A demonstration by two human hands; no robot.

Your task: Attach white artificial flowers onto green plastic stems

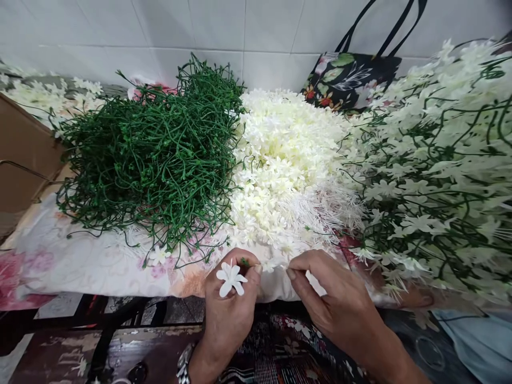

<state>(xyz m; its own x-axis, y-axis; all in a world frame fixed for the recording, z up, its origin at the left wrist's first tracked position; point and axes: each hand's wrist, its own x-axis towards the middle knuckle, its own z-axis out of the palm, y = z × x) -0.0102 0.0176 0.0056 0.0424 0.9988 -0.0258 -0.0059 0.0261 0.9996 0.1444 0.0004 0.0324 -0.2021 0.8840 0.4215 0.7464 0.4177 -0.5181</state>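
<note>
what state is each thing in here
left hand: shut on flower
right hand: pinching white piece
green stems: bare, heaped in a tangle
flower heads: loose, piled
flowered stems: blooms fitted, heaped
bag: upright against the wall

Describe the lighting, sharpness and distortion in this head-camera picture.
Head view: soft, even light, no hard shadows; the white flower pile is bright, nearly washed out; the flowered stems at the right edge look stretched and smeared; the left hand, holding a single white flower, and the right hand are sharp.
</note>
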